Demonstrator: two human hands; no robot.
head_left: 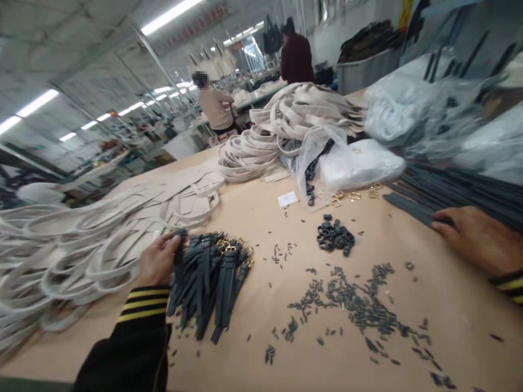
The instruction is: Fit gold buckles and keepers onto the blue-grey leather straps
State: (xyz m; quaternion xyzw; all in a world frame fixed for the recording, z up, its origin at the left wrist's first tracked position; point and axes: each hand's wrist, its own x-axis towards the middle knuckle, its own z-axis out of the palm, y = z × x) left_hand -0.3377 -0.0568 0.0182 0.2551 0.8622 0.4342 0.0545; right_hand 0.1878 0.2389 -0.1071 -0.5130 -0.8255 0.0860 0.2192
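Observation:
On the left, my left hand (157, 260) is closed on a dark strap (178, 253) at the edge of a pile of dark buckle straps (212, 277) with gold buckles. At the right, my right hand (478, 237) pinches the end of a dark flat strip (411, 208), which lies beside a stack of long dark strips (469, 188). Between the hands sit a small heap of dark loops (335, 235) and many small dark offcuts (359, 302) scattered over the tan tabletop (229, 362). Some fingers of the right hand are hidden.
Coiled cream straps (93, 256) cover the left side, with more bundles (302, 111) at the back. A clear plastic bag (355, 166), gold rings (337, 198) and a white paper slip (288, 199) lie mid-table. Two people (216, 106) are further back.

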